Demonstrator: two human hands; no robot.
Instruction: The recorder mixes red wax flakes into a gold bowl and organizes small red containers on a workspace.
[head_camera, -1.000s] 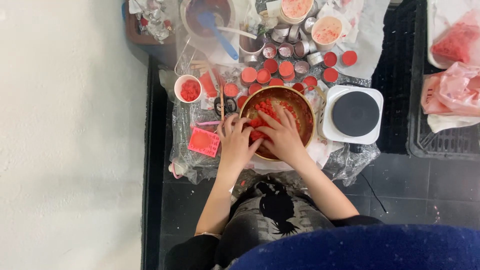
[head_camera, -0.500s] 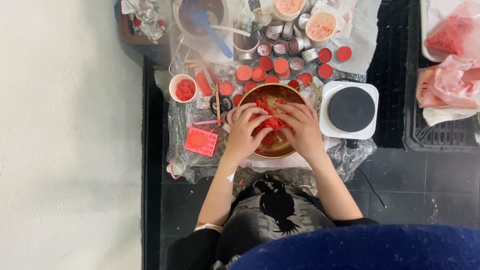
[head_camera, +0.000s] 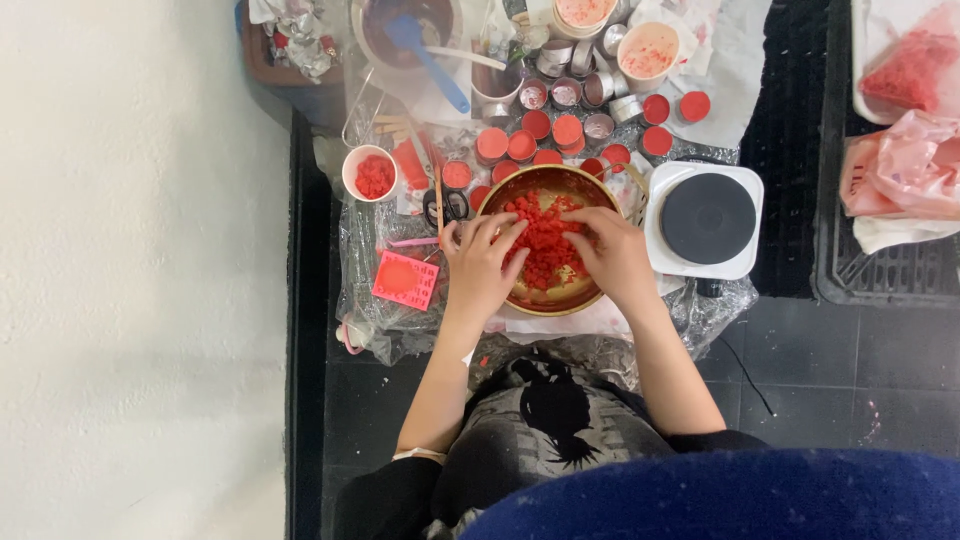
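bowl (head_camera: 588, 186) partly hidden, fingertips buried

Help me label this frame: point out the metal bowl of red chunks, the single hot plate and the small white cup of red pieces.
metal bowl (head_camera: 545, 303), head view, on its near rim.
hot plate (head_camera: 710, 218), head view, on the dark round burner.
white cup (head_camera: 373, 177), head view, on the red pieces inside.

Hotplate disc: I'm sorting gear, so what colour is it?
Dark grey disc on a white base, head view.
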